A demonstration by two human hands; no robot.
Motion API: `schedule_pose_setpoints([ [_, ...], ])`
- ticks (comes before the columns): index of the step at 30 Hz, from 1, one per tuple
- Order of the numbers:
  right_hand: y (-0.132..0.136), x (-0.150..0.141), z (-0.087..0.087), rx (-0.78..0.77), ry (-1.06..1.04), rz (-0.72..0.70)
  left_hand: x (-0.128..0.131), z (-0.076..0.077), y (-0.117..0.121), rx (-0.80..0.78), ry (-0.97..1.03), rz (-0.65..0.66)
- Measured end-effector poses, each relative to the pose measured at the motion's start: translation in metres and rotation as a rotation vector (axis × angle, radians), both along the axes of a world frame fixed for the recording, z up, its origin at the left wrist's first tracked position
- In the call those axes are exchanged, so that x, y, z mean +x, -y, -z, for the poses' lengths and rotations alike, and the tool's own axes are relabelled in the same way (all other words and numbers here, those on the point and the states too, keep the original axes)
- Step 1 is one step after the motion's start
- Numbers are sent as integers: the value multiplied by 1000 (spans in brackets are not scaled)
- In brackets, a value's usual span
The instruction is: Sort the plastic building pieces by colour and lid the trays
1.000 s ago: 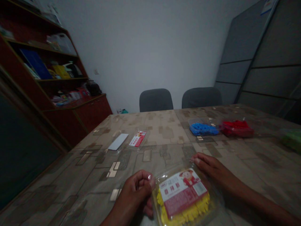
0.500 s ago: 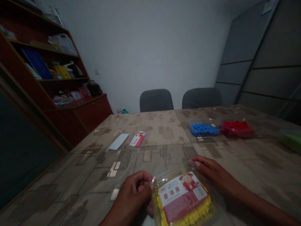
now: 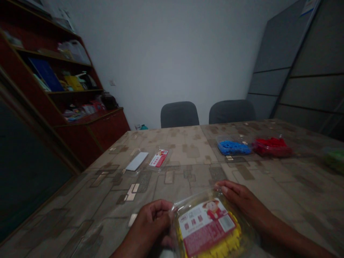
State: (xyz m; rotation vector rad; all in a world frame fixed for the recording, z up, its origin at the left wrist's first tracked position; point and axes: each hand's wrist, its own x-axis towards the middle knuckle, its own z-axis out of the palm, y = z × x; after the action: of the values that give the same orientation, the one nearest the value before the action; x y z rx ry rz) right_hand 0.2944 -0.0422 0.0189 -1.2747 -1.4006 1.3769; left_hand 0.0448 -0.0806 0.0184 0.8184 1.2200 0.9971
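A clear plastic box (image 3: 208, 227) with yellow pieces inside and a red-and-white label on its lid is at the table's near edge. My left hand (image 3: 152, 222) has its curled fingers and thumb pinched at the box's left corner. On the other side, my right hand (image 3: 238, 197) grips the far right corner, fingertips at the rim. The lid looks closed under the label. The box's lower edge is cut off by the frame, and the fingers beneath it are hidden.
Farther right stand clear boxes of blue pieces (image 3: 233, 147) and red pieces (image 3: 271, 147), with a green one (image 3: 334, 159) at the edge. Two clear lids, one showing a white label back (image 3: 137, 161), the other a printed label (image 3: 159, 158), lie left. Chairs (image 3: 179, 114) stand behind the patterned table (image 3: 172, 143).
The box has shifted slightly left in the picture and both hands stay on it. The view itself has moved a little. Other things on the table stay in place.
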Motion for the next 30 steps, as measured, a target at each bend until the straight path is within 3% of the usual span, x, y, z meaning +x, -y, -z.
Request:
schedule_pose_setpoints([
  [6, -2, 1, 3, 58, 37, -28, -5, -1, 3, -21, 27, 13],
  [11, -3, 4, 2, 12, 74, -117, -6, 0, 5, 13, 67, 12],
  [17, 3, 0, 0, 5, 47, -37, -8, 0, 4, 0, 84, 25],
  [23, 2, -1, 2, 89, 111, -82, -11, -4, 5, -1, 33, 20],
  [30, -3, 0, 1, 133, 142, -112, -12, 9, 8, -45, 201, 6],
])
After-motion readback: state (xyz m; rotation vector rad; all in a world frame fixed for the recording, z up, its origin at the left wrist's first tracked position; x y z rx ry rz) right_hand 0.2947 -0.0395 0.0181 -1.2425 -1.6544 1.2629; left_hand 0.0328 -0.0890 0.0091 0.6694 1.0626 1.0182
